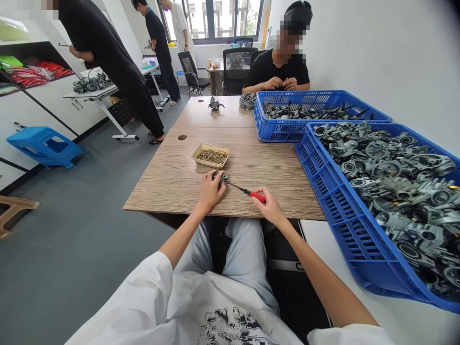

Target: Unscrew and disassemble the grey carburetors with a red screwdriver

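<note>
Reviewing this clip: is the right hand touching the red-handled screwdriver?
Touching. The head view shows the right hand with its thumb and fingers against the handle of the red-handled screwdriver, no gap between.

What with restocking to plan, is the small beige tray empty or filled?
Not empty: small brass-coloured pieces lie across the beige tray, below its rim; their depth I cannot tell.

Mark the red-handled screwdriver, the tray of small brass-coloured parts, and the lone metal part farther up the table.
Red-handled screwdriver point(257, 197): head view, on the red handle.
Tray point(207, 163): head view, on its near wall.
Lone metal part point(214, 104): head view, on its body.
</note>
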Demonstrator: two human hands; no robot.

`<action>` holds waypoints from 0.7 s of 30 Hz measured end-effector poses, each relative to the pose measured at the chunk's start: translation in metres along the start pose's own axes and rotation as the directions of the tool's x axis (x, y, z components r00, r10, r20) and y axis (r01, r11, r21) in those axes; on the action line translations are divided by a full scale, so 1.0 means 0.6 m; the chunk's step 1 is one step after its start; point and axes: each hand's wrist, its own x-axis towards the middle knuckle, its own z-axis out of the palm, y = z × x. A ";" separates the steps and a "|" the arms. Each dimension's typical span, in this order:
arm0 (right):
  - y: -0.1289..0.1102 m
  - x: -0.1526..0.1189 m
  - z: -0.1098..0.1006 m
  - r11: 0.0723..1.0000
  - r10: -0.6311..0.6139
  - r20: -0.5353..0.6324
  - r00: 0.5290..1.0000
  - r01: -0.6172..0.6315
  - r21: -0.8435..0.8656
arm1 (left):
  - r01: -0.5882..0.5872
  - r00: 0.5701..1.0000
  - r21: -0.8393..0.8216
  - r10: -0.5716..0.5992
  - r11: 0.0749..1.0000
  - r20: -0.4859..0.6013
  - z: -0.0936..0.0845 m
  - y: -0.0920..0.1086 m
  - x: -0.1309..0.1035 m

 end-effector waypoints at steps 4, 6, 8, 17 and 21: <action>0.004 -0.001 0.000 1.000 0.009 -0.002 1.000 -0.009 0.008 | 0.003 1.000 -0.014 -0.003 1.000 -0.002 0.002 -0.002 0.000; 0.007 0.000 0.000 1.000 0.012 -0.008 1.000 -0.012 0.011 | 0.004 1.000 -0.015 -0.004 1.000 -0.004 0.004 -0.003 0.000; 0.008 0.001 0.001 1.000 0.013 -0.015 1.000 -0.013 0.020 | 0.002 1.000 -0.012 -0.002 1.000 -0.003 0.004 -0.005 -0.001; 0.002 0.002 0.000 0.999 0.003 -0.010 1.000 -0.003 0.045 | -0.006 1.000 -0.002 0.006 1.000 0.006 0.000 -0.002 -0.001; -0.001 0.003 0.000 0.999 -0.011 -0.004 1.000 0.011 0.040 | 0.001 1.000 -0.008 -0.001 1.000 0.014 0.001 -0.002 -0.001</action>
